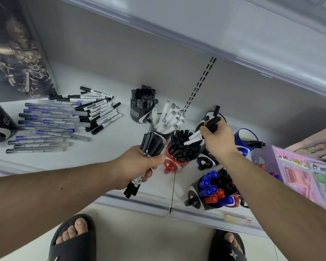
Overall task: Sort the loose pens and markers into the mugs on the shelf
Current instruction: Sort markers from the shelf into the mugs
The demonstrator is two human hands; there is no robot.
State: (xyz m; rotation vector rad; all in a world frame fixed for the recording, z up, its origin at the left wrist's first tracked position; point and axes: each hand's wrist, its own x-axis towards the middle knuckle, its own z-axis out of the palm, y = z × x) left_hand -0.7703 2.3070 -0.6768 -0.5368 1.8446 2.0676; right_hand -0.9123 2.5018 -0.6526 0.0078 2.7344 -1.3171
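Pens and markers lie loose in a heap [64, 119] on the left of the white shelf [111, 147], clear-barrelled blue pens in front and white black-capped markers behind, well apart from the cluster of mugs at centre and right. From my remote seat I see the left hand [139, 166] curled around a bundle of black-capped markers [151, 146], caps fanned upward and barrel ends poking out below the fist, just beside the red mug [172, 162]. That red mug is packed with black caps. My right hand [217, 140] reaches over it, fingers pinching a few markers [203, 131], white barrels pointing left over the red mug and black caps [214, 122] rising toward the back; I cannot tell exactly how many it holds. Behind stand a black mug of black markers [142, 104] and a mug of white markers [167, 119]. A blue mug [244, 140] at right lies tipped, with dark pens [256, 144] at its mouth. Nearest the shelf edge, a black mug [198, 196] holds blue, red and black caps. Another black mug [0, 123] sits at far left beside the loose heap. A pink boxed toy set [299, 176] fills the right edge, and black sandals [73, 240] show on the floor below.
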